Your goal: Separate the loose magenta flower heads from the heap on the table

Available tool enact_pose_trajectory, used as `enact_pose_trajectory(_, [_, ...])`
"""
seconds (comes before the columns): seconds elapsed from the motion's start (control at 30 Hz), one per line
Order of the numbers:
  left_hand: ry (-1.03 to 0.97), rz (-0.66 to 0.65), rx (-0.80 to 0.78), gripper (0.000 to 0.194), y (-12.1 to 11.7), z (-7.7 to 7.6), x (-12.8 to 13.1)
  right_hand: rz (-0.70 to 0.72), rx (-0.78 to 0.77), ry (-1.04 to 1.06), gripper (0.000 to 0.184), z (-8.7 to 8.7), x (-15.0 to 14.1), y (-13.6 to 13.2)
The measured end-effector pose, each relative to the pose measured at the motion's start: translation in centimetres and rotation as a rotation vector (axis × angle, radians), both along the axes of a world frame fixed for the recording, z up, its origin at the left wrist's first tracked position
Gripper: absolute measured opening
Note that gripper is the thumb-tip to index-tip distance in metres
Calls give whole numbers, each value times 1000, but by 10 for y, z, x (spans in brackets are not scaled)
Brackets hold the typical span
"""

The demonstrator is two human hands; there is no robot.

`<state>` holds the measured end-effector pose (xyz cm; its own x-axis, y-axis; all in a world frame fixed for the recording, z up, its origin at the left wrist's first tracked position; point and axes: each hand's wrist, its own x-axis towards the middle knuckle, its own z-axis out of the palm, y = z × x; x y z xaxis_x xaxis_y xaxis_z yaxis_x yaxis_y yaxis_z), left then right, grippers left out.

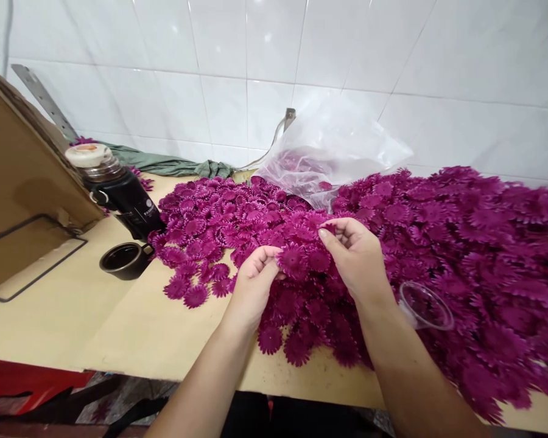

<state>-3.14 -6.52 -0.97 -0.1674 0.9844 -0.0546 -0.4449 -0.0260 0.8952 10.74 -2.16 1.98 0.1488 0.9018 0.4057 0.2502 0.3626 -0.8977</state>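
Note:
My left hand (257,277) pinches a magenta artificial flower head (293,261) by its edge, thumb and fingers closed on the petals. Across from it, my right hand (354,252) is also closed in a pinch, with a bit of magenta petal (329,229) showing at the fingertips. Both hands hover over a large heap of the same flower heads (461,243), spread over the table. A clear plastic cup (427,306) lies among the flowers beside my right forearm.
To the left, a black flask (123,198) stands behind a dark cup (125,260). A clear plastic bag (333,152) rests on the heap near the tiled wall. Cardboard (22,182) and a bent wire frame (41,261) occupy the table's far left. The table (132,328) ends close to my body.

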Motion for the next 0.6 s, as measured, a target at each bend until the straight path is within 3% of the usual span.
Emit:
enact_pose_trajectory(0.27, [-25, -41, 6, 15, -2, 0, 0, 75, -100, -153, 34, -5, 0, -10])
enact_pose_trajectory(0.6, [-38, -66, 26, 13, -4, -1, 0, 159, -177, -169, 55, -4, -5, -8])
